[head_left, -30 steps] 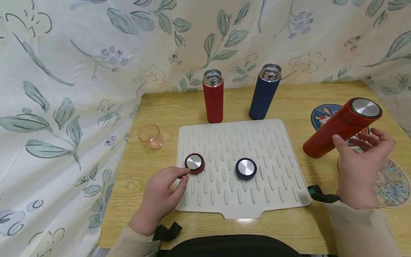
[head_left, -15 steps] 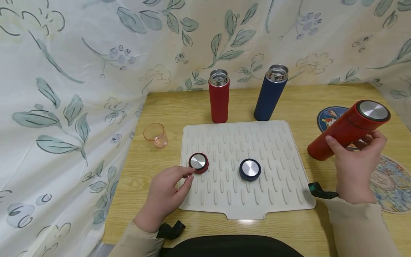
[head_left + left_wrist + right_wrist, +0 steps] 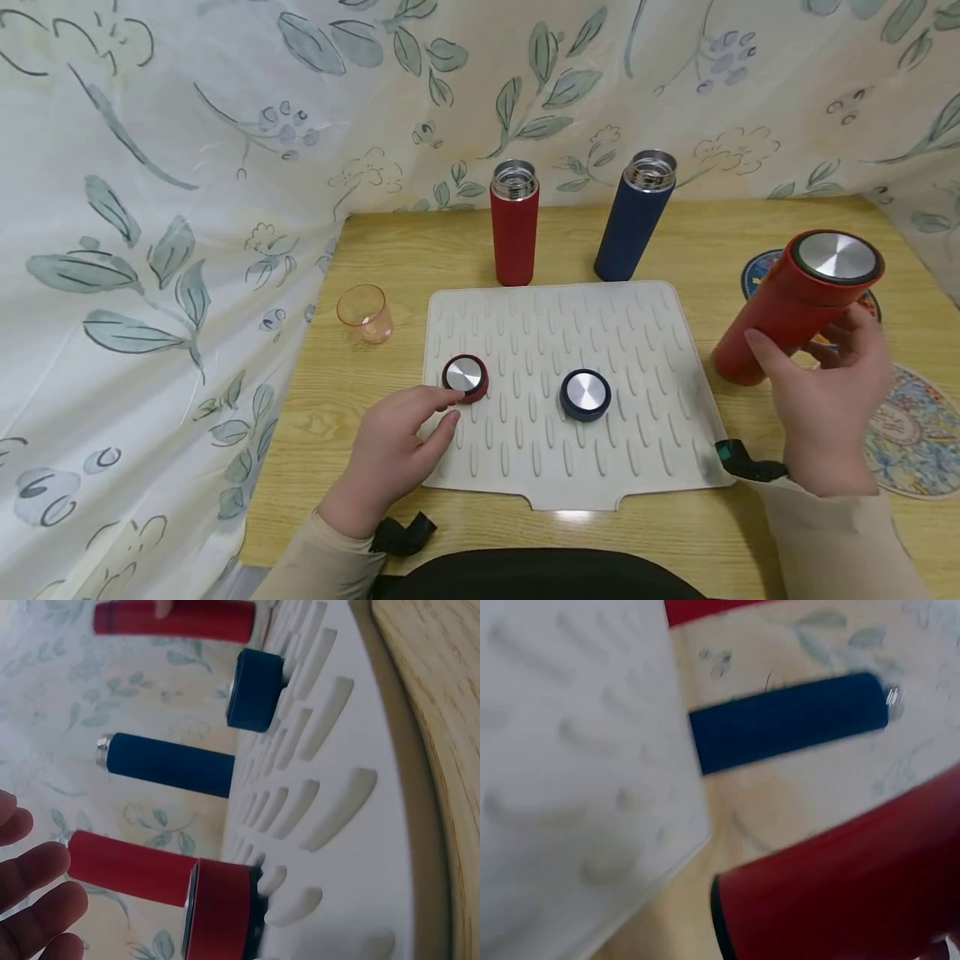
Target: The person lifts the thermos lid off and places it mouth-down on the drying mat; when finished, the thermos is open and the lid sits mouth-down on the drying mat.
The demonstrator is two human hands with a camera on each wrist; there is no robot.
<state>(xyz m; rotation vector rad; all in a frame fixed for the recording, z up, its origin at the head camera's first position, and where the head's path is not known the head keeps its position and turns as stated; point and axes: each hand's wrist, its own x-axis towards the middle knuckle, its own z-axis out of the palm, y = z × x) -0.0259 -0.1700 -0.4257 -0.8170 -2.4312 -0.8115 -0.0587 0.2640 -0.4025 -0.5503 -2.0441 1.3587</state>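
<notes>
At the right of the head view my right hand (image 3: 836, 396) grips a red thermos (image 3: 787, 308) that has its silver-topped lid on. The thumb lies along the near side and the fingers go round behind. In the right wrist view the thermos (image 3: 855, 885) shows its dark base rim. My left hand (image 3: 401, 442) hovers with loosely bent fingers by a red lid (image 3: 465, 378) on the white mat (image 3: 525, 450). In the left wrist view those fingers (image 3: 45, 915) stand apart from the red lid (image 3: 219, 911).
A navy lid (image 3: 585, 394) lies on the mat. Behind it stand an open red thermos (image 3: 514, 233) and an open navy thermos (image 3: 633, 225). A small pink glass (image 3: 367, 315) is at left. Round patterned coasters (image 3: 918, 433) lie at right; floral cloth (image 3: 300, 125) hangs behind the table.
The head view shifted slightly at first. My right hand's fingers have closed round the red thermos, which has come a little left and more upright. My left hand has hardly moved.
</notes>
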